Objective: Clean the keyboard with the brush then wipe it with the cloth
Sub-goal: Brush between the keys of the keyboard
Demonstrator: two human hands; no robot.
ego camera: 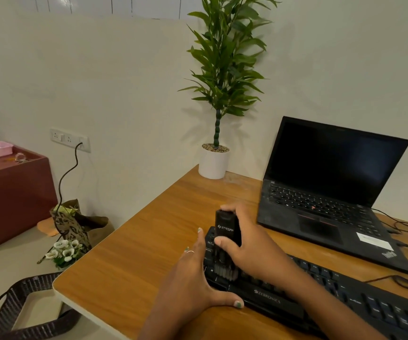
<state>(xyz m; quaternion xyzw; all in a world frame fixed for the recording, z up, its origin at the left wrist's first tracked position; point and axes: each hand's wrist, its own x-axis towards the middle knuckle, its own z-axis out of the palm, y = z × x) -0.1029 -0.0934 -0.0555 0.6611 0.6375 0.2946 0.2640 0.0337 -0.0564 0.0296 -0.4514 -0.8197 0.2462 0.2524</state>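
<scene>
A: Head view. Black brush (225,238) gripped upright in right hand (247,244), fingers wrapped round the body, thumb across the front. Bristles down on the left end of keyboard (345,290).

B: Why upright?

A: Probably to push bristle tips down between the keys.

B: Left hand (193,273)?

A: Flat on desk (136,253) against the keyboard's left edge, fingers straight, thumb along the front rim. Seemingly bracing it against sliding under the strokes.

B: Keyboard where?

A: Near desk edge, in front of open laptop (325,192), running off to the right.

B: Cloth?

A: None in sight. Wiping not yet begun; brushing only at the left end, most keys to the right presumably still to do.
</scene>
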